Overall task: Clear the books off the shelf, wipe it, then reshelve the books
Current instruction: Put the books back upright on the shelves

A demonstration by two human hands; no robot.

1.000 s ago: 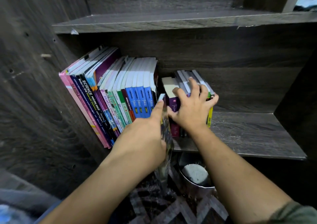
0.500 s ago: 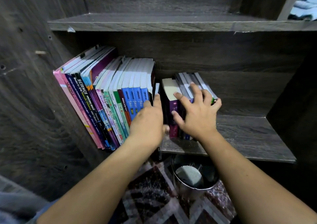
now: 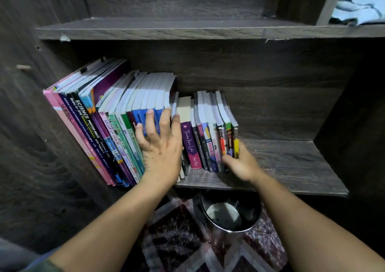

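Left hand lay flat, fingers straight and spread, pressing the spines of the tall leaning row of colourful softcover textbooks at the left end of the dark wood-grain shelf board. Right hand was curled round the right end of the shorter batch of slim paperbacks, thumb on the spines, just beside that row. Looked like reshelving, closing the batch up: best to keep the tall row braced and slide the batch left, low and square, so nothing tipped off the front edge toward the round metal bin below.
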